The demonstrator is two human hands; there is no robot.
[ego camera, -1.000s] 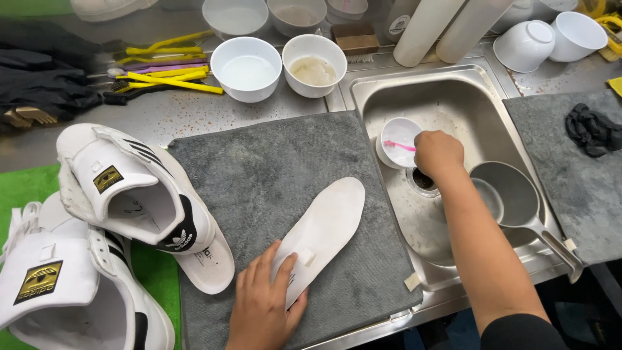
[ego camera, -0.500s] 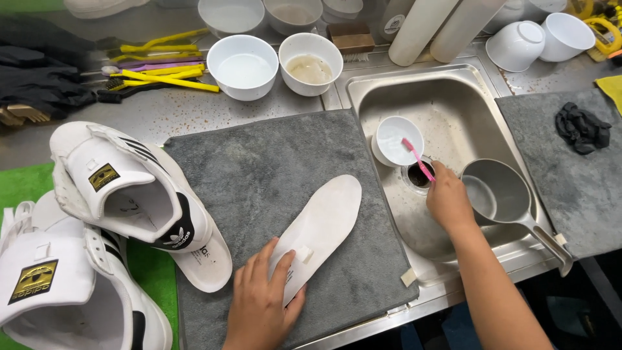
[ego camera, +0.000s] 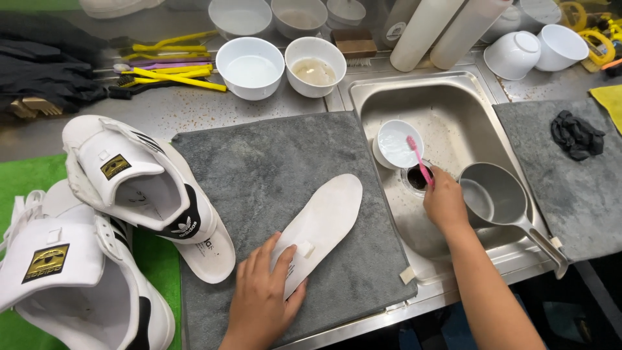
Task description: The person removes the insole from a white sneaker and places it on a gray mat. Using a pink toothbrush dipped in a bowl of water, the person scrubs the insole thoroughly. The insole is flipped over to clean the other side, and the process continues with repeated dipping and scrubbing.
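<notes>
Both arms are bare from the wrist up to where the frame cuts them off; no sleeve, cuff or glove shows on either one. The left hand [ego camera: 259, 301] wears no ring, watch or band, and its fingernails are short and plain, without polish. The right hand [ego camera: 446, 202] is bare too, with nothing on the wrist or the fingers that can be seen. The right forearm is slim and long, free of marks or tattoos
</notes>
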